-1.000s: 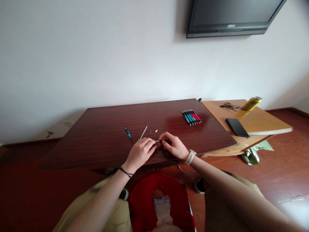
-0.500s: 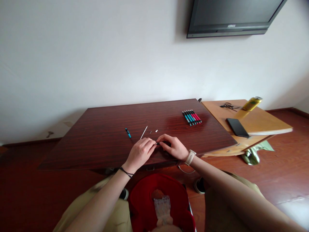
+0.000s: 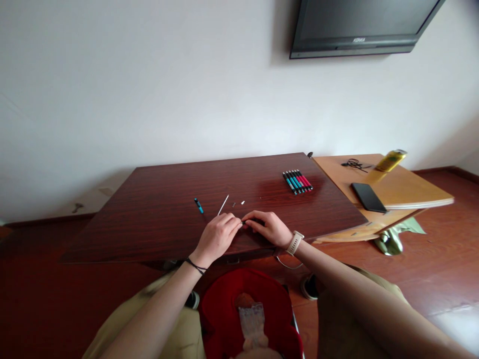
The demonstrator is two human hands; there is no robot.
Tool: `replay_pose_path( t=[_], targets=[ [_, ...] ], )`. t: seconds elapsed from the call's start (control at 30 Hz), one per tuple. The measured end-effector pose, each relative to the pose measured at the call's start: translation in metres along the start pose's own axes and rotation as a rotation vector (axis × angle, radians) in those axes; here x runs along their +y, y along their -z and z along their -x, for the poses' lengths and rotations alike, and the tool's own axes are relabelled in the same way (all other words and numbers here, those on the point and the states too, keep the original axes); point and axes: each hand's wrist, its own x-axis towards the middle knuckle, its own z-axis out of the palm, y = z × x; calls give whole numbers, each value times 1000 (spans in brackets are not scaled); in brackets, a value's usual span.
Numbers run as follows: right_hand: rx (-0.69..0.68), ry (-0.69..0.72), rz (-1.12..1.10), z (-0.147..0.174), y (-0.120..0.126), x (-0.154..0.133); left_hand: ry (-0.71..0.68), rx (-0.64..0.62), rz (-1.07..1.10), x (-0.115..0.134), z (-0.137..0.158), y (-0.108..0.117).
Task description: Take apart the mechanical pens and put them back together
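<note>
My left hand (image 3: pixel 220 233) and my right hand (image 3: pixel 272 229) meet above the front part of the dark wooden table (image 3: pixel 164 184). Between their fingertips is a small black pen part (image 3: pixel 244 223), mostly covered by the fingers. Both hands are closed in a pinch on it. Just beyond my left hand lies a thin white pen refill (image 3: pixel 223 204). A tiny spring-like piece (image 3: pixel 234 205) and a small white piece (image 3: pixel 243 202) rest to its right. Farther left is a short blue pen barrel (image 3: pixel 198 206) with a dark end.
A row of several blue and red pens (image 3: pixel 297 182) lies at the table's right side. On the adjoining lighter table are a black phone (image 3: pixel 367 197), a dark cable (image 3: pixel 355 164) and a yellow can (image 3: pixel 390 160). A television (image 3: pixel 359 30) hangs on the wall.
My right fingers have shifted slightly and curl a little closer around the black pen part near my left fingertips. The loose pieces on the table have not moved.
</note>
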Motion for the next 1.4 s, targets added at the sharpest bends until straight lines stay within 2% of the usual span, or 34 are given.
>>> replay_pose_path(
  t=[0.53, 0.83, 1.17, 1.4],
  targets=[
    [-9, 34, -3, -1, 1, 4, -26, -50, -32, -2, -1, -1],
    [-27, 55, -8, -1, 2, 3, -30, -57, 41, -3, -3, 1],
    [43, 100, -6, -1, 0, -2, 49, -26, 149, -2, -2, 1],
    [83, 53, 7, -2, 0, -2, 48, 11, 111, -1, -1, -3]
  ],
)
